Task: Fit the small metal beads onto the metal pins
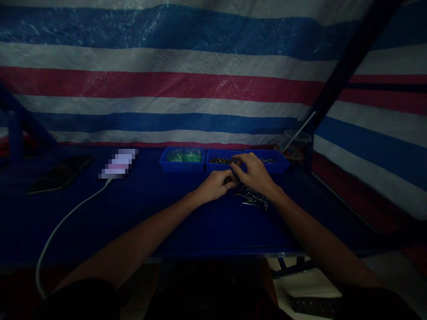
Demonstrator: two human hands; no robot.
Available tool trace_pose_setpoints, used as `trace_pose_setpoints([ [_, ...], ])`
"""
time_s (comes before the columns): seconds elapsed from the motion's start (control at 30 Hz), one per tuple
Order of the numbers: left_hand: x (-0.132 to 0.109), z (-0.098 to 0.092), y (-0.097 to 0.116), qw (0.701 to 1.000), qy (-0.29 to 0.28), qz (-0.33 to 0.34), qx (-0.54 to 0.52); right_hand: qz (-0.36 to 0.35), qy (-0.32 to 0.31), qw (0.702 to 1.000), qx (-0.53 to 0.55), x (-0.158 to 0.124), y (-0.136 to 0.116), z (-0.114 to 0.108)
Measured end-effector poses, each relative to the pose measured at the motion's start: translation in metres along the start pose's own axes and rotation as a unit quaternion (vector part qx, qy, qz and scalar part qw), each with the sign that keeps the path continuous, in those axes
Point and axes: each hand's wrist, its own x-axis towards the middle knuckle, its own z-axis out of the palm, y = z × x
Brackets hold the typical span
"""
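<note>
My left hand (215, 185) is just in front of the middle blue bin, its fingers curled and pressed together. Close by on the right, my right hand (254, 172) reaches over the bin's front edge, thumb and fingers bent in a pinch. Whatever either hand holds is too small and dark to make out. Small dark metallic pieces (220, 161) fill the middle bin, partly hidden by my right hand. Below that hand, a loose pile of thin metal pins (254, 198) lies on the blue table (200, 231).
A blue bin (182, 168) with green pieces stands left; thin metal pieces (267, 161) lie in the right bin. Farther left are a lit phone (118, 164) on a white cable (68, 213) and a dark phone (60, 174). A clear cup (298, 136) stands back right, before striped sheeting (167, 84).
</note>
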Motion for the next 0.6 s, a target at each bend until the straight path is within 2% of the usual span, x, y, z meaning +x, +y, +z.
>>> trace_pose_setpoints([
  [0.13,0.007,-0.015,-0.001,0.980,0.116,-0.044,-0.153,-0.044,0.007,0.998,0.038,-0.001,-0.002,-0.001],
  [0.27,0.009,-0.022,-0.004,0.959,0.178,-0.079,-0.208,-0.086,-0.002,0.996,0.012,-0.003,-0.010,0.001],
  [0.43,0.008,-0.017,-0.003,0.959,0.175,-0.100,-0.197,-0.081,0.011,0.995,-0.051,-0.004,-0.012,0.005],
  [0.6,0.007,-0.014,0.003,0.966,0.161,-0.100,-0.176,-0.081,-0.020,0.990,-0.117,-0.004,-0.015,0.003],
])
